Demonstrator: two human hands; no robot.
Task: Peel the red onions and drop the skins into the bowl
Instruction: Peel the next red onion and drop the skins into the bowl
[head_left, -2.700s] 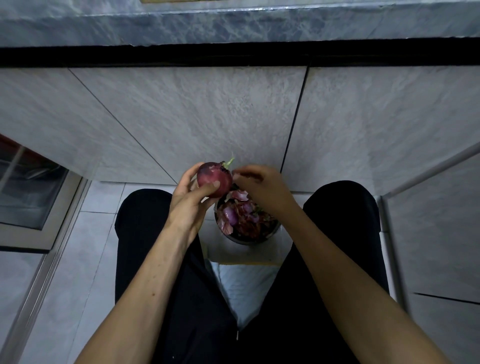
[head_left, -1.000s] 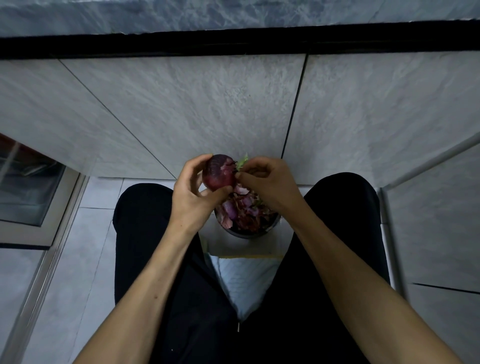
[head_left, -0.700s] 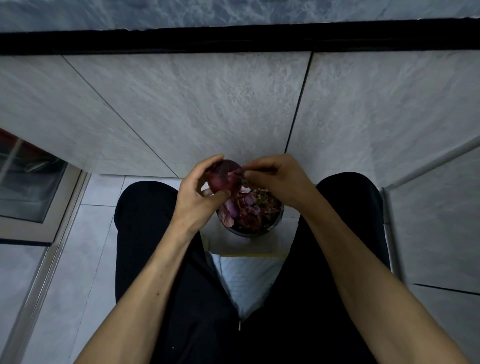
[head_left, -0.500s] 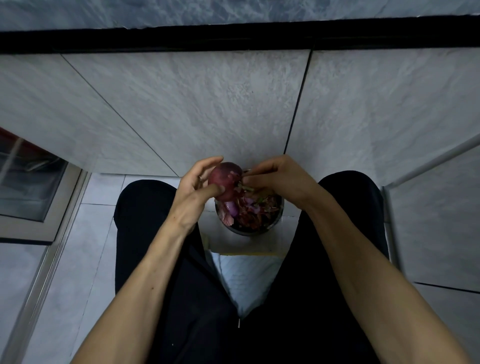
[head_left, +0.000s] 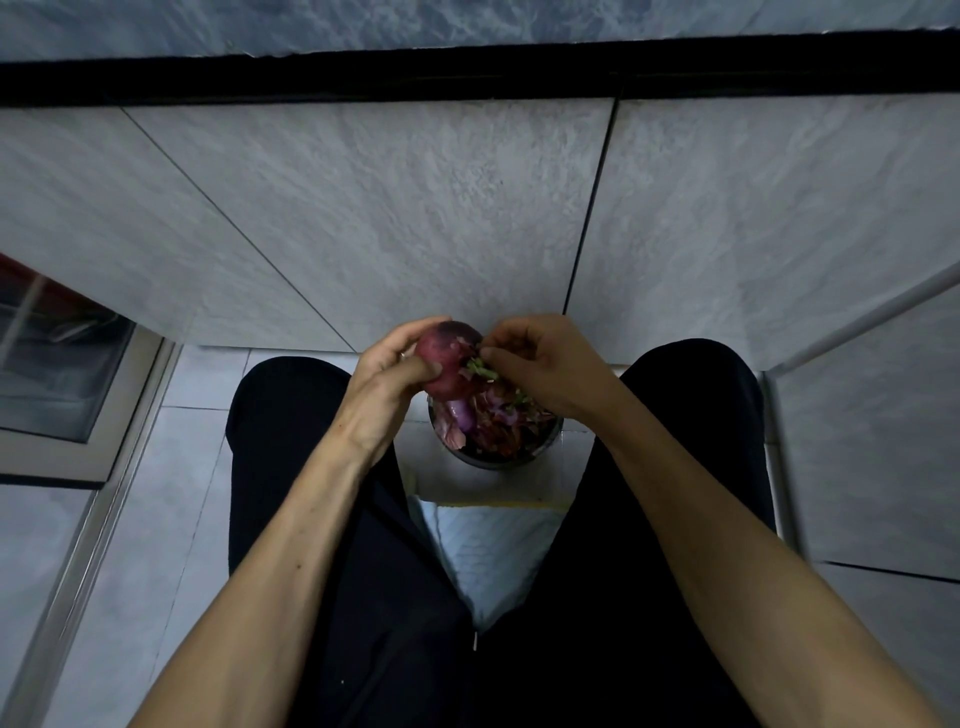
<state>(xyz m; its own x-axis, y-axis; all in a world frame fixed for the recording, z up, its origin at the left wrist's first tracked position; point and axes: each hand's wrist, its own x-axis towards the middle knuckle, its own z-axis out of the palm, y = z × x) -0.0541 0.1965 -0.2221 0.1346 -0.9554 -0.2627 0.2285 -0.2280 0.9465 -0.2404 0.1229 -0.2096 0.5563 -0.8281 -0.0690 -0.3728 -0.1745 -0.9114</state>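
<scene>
The left hand (head_left: 387, 387) grips the red onion (head_left: 445, 364): its thumb presses across the near face and its fingers curl over the far side, so the bulb sits clamped between them, held in the air just above the far-left rim of the bowl (head_left: 550, 448). The onion's long axis seems to run roughly sideways, with its sprouting end turned right, toward the other hand. There the green sprout (head_left: 480, 370) pokes out, touching the right hand's fingertips (head_left: 488, 354). The right hand (head_left: 545, 364) has its fingers curled together, pinching at that tip; whether they hold sprout alone or a flap of skin too is hard to tell. The bowl lies directly under the right fingers, already heaped with purple skins (head_left: 493, 415). Judging by this, the coming pull goes rightward and down along the onion's axis, away from the left grip, and anything torn loose only needs releasing to fall in.
</scene>
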